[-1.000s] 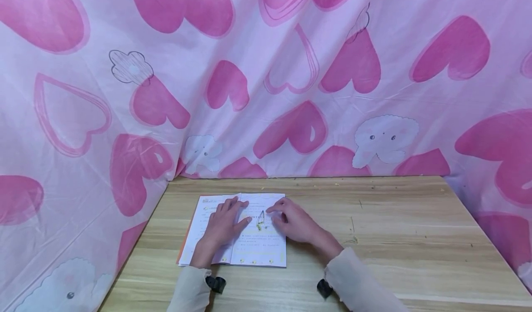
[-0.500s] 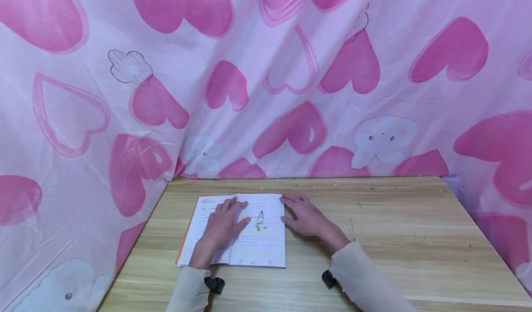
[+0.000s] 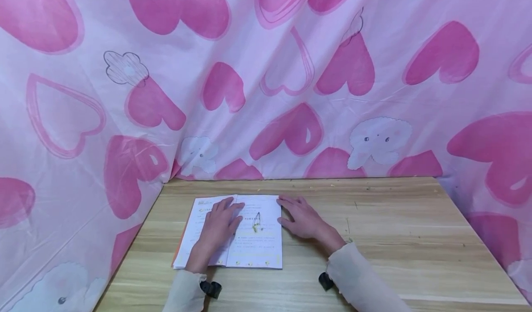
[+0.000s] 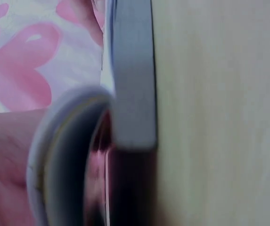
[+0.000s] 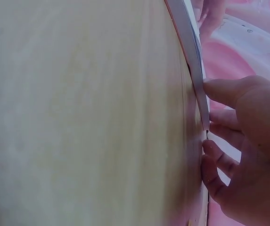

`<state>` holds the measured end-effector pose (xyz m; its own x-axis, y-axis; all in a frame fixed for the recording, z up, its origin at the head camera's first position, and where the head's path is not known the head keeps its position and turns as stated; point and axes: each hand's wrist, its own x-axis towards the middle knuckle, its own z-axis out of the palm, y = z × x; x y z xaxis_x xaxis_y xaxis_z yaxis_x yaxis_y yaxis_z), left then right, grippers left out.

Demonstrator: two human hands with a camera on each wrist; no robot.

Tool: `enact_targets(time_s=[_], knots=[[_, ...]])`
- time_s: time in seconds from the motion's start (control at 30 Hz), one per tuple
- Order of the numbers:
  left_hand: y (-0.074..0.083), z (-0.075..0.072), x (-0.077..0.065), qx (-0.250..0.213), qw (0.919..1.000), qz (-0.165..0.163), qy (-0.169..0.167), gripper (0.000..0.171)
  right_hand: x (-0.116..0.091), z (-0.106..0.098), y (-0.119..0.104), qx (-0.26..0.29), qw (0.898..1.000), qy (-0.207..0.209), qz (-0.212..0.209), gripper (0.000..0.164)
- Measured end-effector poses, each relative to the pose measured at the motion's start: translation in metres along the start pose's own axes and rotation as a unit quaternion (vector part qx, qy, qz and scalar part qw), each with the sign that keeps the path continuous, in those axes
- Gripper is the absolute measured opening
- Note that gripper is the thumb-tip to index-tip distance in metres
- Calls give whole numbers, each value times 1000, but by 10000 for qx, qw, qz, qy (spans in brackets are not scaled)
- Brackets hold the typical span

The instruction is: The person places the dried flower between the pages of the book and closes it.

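Note:
An open book (image 3: 257, 252) with white printed pages lies on the wooden table. Across its left page and fold rests my left hand (image 3: 219, 224), fingers spread towards the far edge. My right hand (image 3: 305, 217) is at the book's right side, its fingertips at the far right corner and its thumb at the edge. In the right wrist view the thumb (image 5: 224, 92) touches the page edge while the other fingers reach past the corner. A small dark and yellow figure (image 3: 257, 223) shows on the right page; I cannot tell whether it is printed.
The wooden table (image 3: 386, 238) extends to the right, with small marks and specks on it. A pink curtain (image 3: 282, 62) with hearts hangs behind and at both sides. Dark wrist straps (image 3: 211, 289) sit by the pale sleeves. The left wrist view shows the book's thick edge (image 4: 134, 70).
My right hand has moved from over the right page to the book's right edge, its fingers spreading out. My left hand has stayed on the book. The view has shifted slightly.

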<state>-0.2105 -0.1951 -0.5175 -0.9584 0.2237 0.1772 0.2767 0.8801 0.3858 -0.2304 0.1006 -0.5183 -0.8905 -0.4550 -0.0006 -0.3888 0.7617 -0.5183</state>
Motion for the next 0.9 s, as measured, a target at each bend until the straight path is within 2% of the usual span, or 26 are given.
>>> enact_targets(time_s=[0.13,0.2,0.27,0.37,0.43,0.53,0.73,0.9], knots=[[8,2,2,-67,9962,293,816,35,0,1,0,-33,10000,-21,44,65],[17,3,2,-171,9938,511,971,32,0,1,1,-46,10000,-42,54,65],[29,4,-1,-277,9939,704,798,29,0,1,1,-28,10000,-17,24,65],[49,5,-6,-480,9938,966,258,23,0,0,2,-27,10000,13,-34,65],[62,7,-10,-697,9916,1085,-102,20,0,1,2,-28,10000,43,-52,64],[79,10,-17,-926,9868,1258,-428,16,0,1,2,-68,10000,27,-14,65],[100,18,-28,-1027,9817,1468,-644,7,1,1,2,-69,10000,19,22,66],[100,23,-36,-1047,9818,1358,-812,22,0,0,4,73,9999,-94,36,67]])
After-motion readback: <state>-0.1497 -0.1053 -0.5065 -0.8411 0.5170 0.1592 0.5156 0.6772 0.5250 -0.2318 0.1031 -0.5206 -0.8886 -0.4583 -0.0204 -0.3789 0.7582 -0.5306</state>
